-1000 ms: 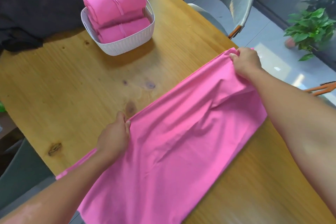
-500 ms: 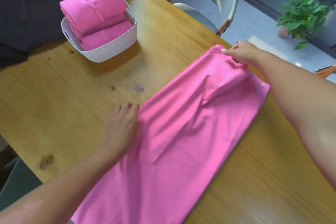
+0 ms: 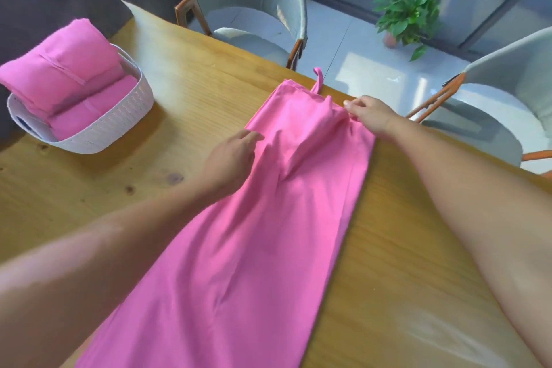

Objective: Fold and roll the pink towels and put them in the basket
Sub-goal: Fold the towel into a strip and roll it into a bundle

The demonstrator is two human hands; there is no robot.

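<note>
Wooden table [image 3: 185,92], right hand [image 3: 372,118] pinching pink towel [image 3: 268,218], left hand [image 3: 231,160] flat, relaxed

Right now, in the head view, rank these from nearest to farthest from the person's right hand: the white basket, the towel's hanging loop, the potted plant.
From the right hand:
1. Hanging loop, just to its left at the towel's far end.
2. Potted plant, beyond the table on the floor.
3. White basket, far left on the table.

Bright daylight from the far windows, glare on the table [image 3: 433,334], soft motion blur, wide-angle edge bending.
</note>
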